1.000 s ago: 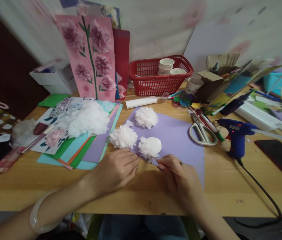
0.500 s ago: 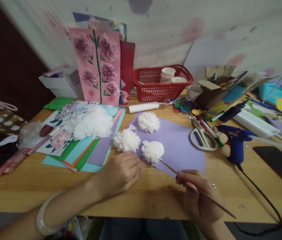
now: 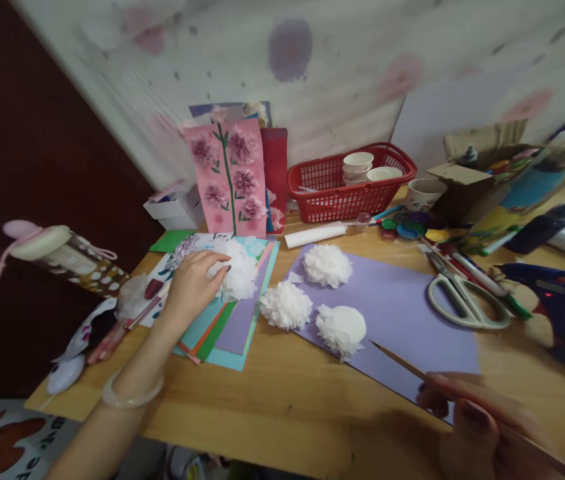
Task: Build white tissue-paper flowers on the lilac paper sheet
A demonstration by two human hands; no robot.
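Note:
My left hand [image 3: 195,287] is over a heap of white tissue paper pieces [image 3: 242,270] on the left, thumb and fingers a little apart at its surface. In my right hand [image 3: 477,420], at the lower right, is a thin pointed wooden stick [image 3: 402,363], its tip aimed left. Just beyond the tip lies a white paper pompom [image 3: 339,330] with a smooth round patch on top. Two fluffier white pompoms, a left one [image 3: 286,305] and a rear one [image 3: 327,265], lie near it. Purple paper [image 3: 407,300] is spread beneath and beside them.
Scissors [image 3: 467,303] and a blue glue gun [image 3: 562,300] lie at the right. At the back stand a red basket [image 3: 332,193] with paper cups and a pink flower picture [image 3: 227,177]. Coloured sheets [image 3: 232,340] lie at left, with a bottle [image 3: 67,253] farther left.
My left hand has moved from beside the pompoms up and left to the tissue heap. The stick's tip has come away from the front pompom. The view has turned left.

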